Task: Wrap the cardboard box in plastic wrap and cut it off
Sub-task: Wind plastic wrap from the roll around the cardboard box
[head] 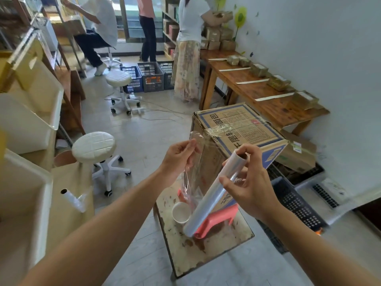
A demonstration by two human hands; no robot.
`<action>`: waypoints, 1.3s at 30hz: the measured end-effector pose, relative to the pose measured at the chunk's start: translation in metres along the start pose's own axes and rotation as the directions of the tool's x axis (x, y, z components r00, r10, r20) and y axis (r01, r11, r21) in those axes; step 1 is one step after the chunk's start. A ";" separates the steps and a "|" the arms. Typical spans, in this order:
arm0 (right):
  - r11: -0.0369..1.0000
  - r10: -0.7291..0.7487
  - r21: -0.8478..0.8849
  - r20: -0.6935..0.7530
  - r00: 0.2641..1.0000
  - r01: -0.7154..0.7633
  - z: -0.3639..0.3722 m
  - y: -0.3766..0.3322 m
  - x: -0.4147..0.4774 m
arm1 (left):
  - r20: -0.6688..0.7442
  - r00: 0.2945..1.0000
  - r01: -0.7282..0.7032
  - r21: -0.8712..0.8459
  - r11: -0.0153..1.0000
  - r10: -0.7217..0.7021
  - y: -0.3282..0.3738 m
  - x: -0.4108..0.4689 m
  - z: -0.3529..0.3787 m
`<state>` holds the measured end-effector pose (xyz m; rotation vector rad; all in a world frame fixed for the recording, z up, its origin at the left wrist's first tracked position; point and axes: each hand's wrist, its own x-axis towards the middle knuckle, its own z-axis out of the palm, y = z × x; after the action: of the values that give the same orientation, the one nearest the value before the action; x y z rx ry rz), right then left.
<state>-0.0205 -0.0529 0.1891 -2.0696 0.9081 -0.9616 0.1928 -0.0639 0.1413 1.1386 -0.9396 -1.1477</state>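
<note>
With the cardboard box [239, 129] on the worn table [185, 254] just beyond, the left hand [180, 155] pinches the film [192, 172] edge and the right hand [252, 188] grips the roll [206, 205], probably drawing out a length to stretch across the near face next.

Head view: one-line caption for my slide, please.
Right hand holds the plastic wrap roll while the left hand pinches the pulled-out film in front of the cardboard box on a small table.

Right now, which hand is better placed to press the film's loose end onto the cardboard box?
Left hand: it pinches that film end beside the box; right hand grips the roll.
</note>
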 end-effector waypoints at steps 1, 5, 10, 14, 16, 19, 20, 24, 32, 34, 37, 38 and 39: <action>0.999 0.023 -0.024 -0.015 1.000 -0.023 0.002 0.003 0.000 | -0.011 0.999 0.030 -0.045 0.999 -0.030 -0.004 0.003 -0.003; 0.975 0.061 -0.213 0.008 0.998 -0.058 0.011 0.011 0.001 | -0.058 0.998 0.000 0.073 0.997 0.005 -0.014 0.018 -0.008; 0.857 0.010 -0.515 -0.024 1.000 -0.021 0.022 -0.003 0.011 | -0.118 0.989 -0.067 0.197 0.978 0.092 -0.028 0.049 -0.004; 0.644 -0.076 -0.763 0.011 0.997 0.057 0.030 -0.006 0.019 | -0.150 0.969 -0.157 0.242 0.957 0.197 -0.054 0.069 -0.003; 0.596 -0.066 -0.798 0.061 0.996 0.088 0.032 -0.004 0.025 | -0.191 0.932 -0.215 0.397 0.892 0.310 -0.063 0.072 0.002; 0.620 -0.016 -0.779 0.107 0.994 0.094 0.030 0.003 0.034 | -0.258 0.867 -0.250 0.517 0.819 0.427 -0.068 0.077 0.010; 0.637 -0.004 -0.766 0.111 0.994 0.088 0.028 0.006 0.037 | -0.270 0.852 -0.256 0.533 0.807 0.448 -0.072 0.081 0.011; 0.691 0.005 -0.717 0.130 0.992 0.090 0.022 0.014 0.042 | -0.313 0.841 -0.223 0.541 0.811 0.440 -0.090 0.095 0.018; 0.798 -0.014 -0.594 0.151 0.988 0.102 0.018 0.022 0.052 | -0.603 0.733 -0.198 0.252 0.947 0.314 -0.116 0.114 0.041; 0.817 -0.006 -0.570 0.145 0.989 0.088 0.017 0.024 0.053 | -0.638 0.740 -0.169 0.130 0.977 0.213 -0.120 0.120 0.041; 0.822 -0.003 -0.563 0.146 0.989 0.086 0.016 0.028 0.053 | -0.654 0.735 -0.160 0.090 0.983 0.180 -0.115 0.125 0.042; 0.821 0.001 -0.564 0.146 0.989 0.082 0.016 0.029 0.053 | -0.671 0.723 -0.165 0.065 0.984 0.166 -0.109 0.127 0.042; 0.823 0.007 -0.563 0.145 0.989 0.076 0.016 0.030 0.053 | -0.688 0.709 -0.182 0.038 0.983 0.158 -0.102 0.128 0.041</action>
<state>0.0090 -0.1066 0.1762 -2.6213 1.1903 -0.5846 0.1575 -0.2009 0.0490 1.2859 -0.4165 -0.4955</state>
